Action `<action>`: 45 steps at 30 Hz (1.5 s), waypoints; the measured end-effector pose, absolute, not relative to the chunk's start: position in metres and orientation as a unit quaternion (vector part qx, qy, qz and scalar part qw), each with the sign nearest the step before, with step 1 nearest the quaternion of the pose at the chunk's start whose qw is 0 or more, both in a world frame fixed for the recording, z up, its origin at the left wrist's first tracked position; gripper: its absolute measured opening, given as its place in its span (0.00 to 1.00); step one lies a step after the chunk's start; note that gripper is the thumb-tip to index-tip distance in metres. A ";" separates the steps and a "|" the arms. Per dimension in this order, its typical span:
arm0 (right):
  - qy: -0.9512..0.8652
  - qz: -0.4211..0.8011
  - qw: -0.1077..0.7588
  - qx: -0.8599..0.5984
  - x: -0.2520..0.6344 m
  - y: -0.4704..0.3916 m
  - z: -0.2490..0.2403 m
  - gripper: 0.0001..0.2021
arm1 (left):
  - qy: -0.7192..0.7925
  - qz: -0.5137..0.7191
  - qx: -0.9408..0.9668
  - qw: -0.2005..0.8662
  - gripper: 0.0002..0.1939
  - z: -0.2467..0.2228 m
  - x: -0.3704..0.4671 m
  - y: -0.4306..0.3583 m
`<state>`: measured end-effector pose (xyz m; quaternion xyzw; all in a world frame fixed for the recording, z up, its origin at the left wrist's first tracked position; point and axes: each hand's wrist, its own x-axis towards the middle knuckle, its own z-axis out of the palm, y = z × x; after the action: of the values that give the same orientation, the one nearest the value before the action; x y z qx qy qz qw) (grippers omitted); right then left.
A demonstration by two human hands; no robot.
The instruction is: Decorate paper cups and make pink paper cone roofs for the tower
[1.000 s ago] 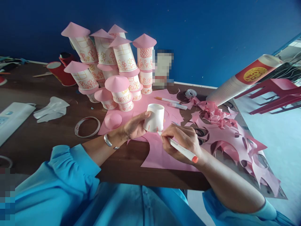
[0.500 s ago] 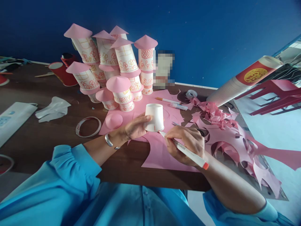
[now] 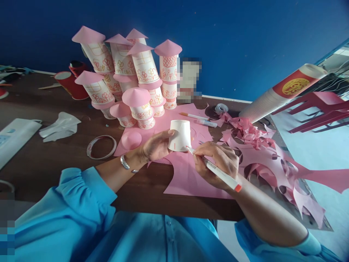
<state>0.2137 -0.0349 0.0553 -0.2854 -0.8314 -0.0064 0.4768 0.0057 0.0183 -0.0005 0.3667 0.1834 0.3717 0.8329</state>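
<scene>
My left hand [image 3: 158, 145] grips a white paper cup [image 3: 180, 135] from its left side, rim downward, thumb on the near face. A short red stroke shows low on the cup. Between the fingers of my right hand [image 3: 216, 162] is a white marker [image 3: 222, 176] with a red end, its tip at the cup's lower right edge. Pink paper [image 3: 188, 178] lies beneath both hands. Behind the cup rest an orange-ended marker [image 3: 194, 116] and a clear-capped one [image 3: 208, 123]. A small pink paper cone [image 3: 131, 140] sits left of the cup.
Stacked cup towers with flower drawings and pink cone roofs [image 3: 143, 69] stand at the back. Pink scraps [image 3: 272, 160] cover the table's right side, near a leaning tall cup stack [image 3: 275, 96]. A tape roll [image 3: 101, 147] and crumpled clear plastic [image 3: 60, 126] lie left.
The cup has turned slightly in my left hand, so the red stroke sits further left. The marker tip has shifted a little right and up along the cup's lower edge.
</scene>
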 end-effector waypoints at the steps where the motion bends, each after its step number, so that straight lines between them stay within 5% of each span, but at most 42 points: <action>1: -0.831 -0.008 0.476 -0.287 0.213 -0.035 0.055 0.09 | 0.187 0.370 0.371 0.831 0.23 0.000 0.006 0.018; 23: -0.839 0.011 0.467 -0.279 0.212 -0.033 0.051 0.09 | 0.206 0.358 0.379 0.828 0.26 0.001 0.007 0.017; 36: -0.851 0.056 0.443 -0.274 0.208 -0.039 0.051 0.10 | 0.161 0.367 0.427 0.810 0.36 -0.010 0.008 0.017; 45: -0.838 -0.003 0.474 -0.270 0.215 -0.036 0.061 0.10 | 0.165 0.387 0.365 0.830 0.30 -0.005 0.005 0.019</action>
<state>0.2148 -0.0356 0.0608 -0.2698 -0.8379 -0.0033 0.4744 0.0047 0.0186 -0.0048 0.3648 0.1654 0.3872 0.8304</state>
